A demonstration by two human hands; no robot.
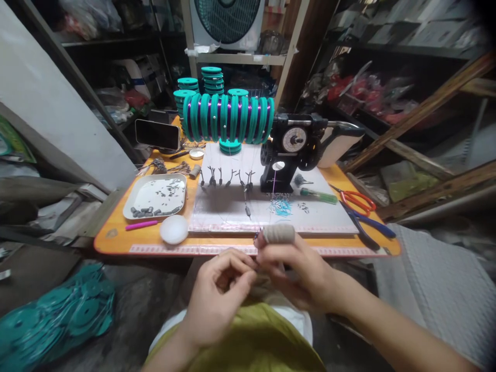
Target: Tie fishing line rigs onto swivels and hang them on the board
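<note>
My left hand [222, 289] is closed in a pinch just in front of the table's front edge, and what it holds is too small to name. Beside it on the right, my right hand [302, 268] has its fingers closed, with the fingertips near those of the left. A grey-beige wrap [279, 234] covers one finger of the right hand. Small dark beads or wire show at its fingertips. Beyond the hands, a row of teal spools [228, 119] wound with purple wire hangs from a black winding machine [292, 142]. Dark weights [248, 211] lie on the white board.
The orange table [106, 232] bears a white tray [129, 199] with grey pieces, a small white dish [174, 229], a magenta pen [141, 226], a phone [157, 135], a green tube [321, 196], orange-handled pliers [358, 200] and blue-handled pliers [374, 225].
</note>
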